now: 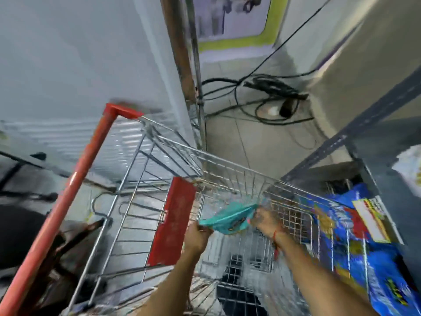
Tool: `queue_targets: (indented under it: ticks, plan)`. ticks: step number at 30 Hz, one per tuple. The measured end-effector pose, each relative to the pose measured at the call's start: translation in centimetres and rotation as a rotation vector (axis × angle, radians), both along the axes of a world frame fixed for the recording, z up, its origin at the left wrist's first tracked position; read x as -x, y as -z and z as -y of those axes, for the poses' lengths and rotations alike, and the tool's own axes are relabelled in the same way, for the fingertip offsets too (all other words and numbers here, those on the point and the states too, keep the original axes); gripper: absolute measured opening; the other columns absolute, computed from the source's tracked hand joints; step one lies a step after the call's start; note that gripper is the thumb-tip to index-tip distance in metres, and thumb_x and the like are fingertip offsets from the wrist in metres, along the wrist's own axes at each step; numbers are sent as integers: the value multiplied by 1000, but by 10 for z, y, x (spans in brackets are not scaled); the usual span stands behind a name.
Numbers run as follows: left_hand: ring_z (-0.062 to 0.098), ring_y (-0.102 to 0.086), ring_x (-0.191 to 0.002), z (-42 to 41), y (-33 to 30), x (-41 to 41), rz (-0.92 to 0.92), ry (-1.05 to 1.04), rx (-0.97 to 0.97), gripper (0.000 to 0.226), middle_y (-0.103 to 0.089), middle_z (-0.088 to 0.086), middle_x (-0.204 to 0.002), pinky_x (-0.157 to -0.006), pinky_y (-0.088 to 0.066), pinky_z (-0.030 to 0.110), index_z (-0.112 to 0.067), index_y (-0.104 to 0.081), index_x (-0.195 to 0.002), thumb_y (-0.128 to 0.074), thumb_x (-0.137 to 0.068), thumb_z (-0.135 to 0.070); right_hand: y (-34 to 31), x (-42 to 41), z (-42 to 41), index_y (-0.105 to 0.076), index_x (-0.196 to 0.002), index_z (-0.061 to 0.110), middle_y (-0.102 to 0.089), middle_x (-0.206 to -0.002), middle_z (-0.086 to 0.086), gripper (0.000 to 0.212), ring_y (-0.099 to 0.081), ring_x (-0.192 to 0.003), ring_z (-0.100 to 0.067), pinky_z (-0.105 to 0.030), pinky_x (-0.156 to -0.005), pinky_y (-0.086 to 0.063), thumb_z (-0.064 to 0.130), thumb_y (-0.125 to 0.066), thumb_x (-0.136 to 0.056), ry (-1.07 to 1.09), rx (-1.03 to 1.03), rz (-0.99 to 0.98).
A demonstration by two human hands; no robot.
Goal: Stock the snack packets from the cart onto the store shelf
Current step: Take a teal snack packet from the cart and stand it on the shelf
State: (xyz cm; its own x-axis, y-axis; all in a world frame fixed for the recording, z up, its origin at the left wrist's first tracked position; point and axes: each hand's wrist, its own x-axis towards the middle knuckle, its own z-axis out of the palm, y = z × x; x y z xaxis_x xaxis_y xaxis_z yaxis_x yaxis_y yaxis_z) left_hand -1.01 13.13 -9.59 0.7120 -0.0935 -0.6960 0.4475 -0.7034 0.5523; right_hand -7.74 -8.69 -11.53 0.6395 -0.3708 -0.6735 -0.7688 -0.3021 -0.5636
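A teal snack packet [230, 218] hangs over the inside of the wire shopping cart [227, 169]. My left hand [197, 238] grips its near left corner and my right hand [265, 221] grips its right end. A red thread is tied round my right wrist. The cart has a red handle bar [75, 183] and a red child-seat flap [174, 221]. Large blue snack bags [355, 242] lie against the cart's right side, at the foot of the dark metal store shelf [387, 169]. The picture is blurred by motion.
A rusty metal post [182, 53] stands just beyond the cart. Black cables [268, 94] lie tangled on the tiled floor behind it. A white wall fills the left. A dark shape sits low at the left edge.
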Motion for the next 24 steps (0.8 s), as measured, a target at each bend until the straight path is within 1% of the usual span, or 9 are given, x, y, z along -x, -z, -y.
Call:
queue_targets:
  ticks: [2, 5, 8, 11, 13, 15, 17, 20, 24]
  plan:
    - [22, -65, -79, 6, 6, 1, 31, -39, -25, 21, -74, 13, -87, -67, -46, 30, -6, -70, -90, -75, -73, -16, 24, 8, 2, -67, -78, 7, -71, -75, -11, 9, -67, -71, -29, -40, -68, -58, 16, -69, -79, 83, 36, 32]
    - [22, -64, -73, 13, 7, 3, 46, -52, -47, 21, -71, 7, -80, -63, -48, 33, -5, -71, -91, -74, -77, -21, 28, 18, -1, -68, -73, 11, -71, -71, -8, 16, -69, -65, -23, -42, -61, -60, 24, -66, -82, 143, 77, 84]
    - [21, -64, -75, 19, 0, 1, 74, -48, -8, 18, -68, 3, -80, -65, -48, 31, -5, -71, -93, -70, -81, -18, 17, 30, -6, -65, -66, 14, -70, -67, -10, 19, -65, -58, -23, -43, -59, -59, 20, -64, -84, 202, 111, 104]
    - [20, -61, -75, 26, -14, -1, 108, 14, 80, 16, -66, 2, -78, -62, -45, 29, -3, -70, -88, -68, -82, -19, 0, 46, -10, -65, -65, 21, -71, -71, -11, 19, -70, -66, -27, -44, -61, -60, 17, -62, -84, 299, 101, 149]
    - [21, -61, -76, 30, -26, -2, 127, 59, 155, 12, -66, 2, -77, -61, -44, 30, -7, -68, -82, -67, -84, -19, -14, 60, -12, -66, -67, 15, -71, -74, -13, 17, -69, -70, -31, -48, -64, -59, 18, -63, -83, 352, 114, 167]
    - [24, -62, -75, 35, -41, -1, 155, 115, 243, 11, -65, 1, -72, -64, -44, 34, -12, -64, -76, -65, -85, -17, -35, 74, -15, -64, -63, 10, -69, -70, -17, 20, -65, -67, -32, -46, -65, -55, 17, -65, -81, 426, 171, 207]
    - [20, -59, -71, 40, -61, 2, 172, 188, 324, 17, -63, -1, -68, -60, -42, 32, -6, -63, -79, -62, -87, -22, -65, 90, -21, -53, -51, 13, -59, -54, -11, 32, -53, -54, -21, -34, -59, -47, 14, -66, -81, 498, 247, 277]
    - [22, -63, -80, 51, -96, 7, 247, 311, 493, 32, -71, 8, -86, -71, -49, 39, -12, -64, -90, -56, -83, -43, -120, 114, -32, -35, -45, 25, -37, -46, 6, 49, -38, -54, -14, -30, -55, -31, 10, -66, -80, 558, 439, 393]
    - [21, -59, -80, 78, -167, 18, 313, 456, 679, 18, -67, 6, -85, -73, -44, 37, -19, -58, -79, -54, -89, -33, -204, 146, -46, -42, -51, 12, -53, -52, -17, 36, -47, -56, -20, -30, -53, -25, 11, -63, -80, 642, 668, 466]
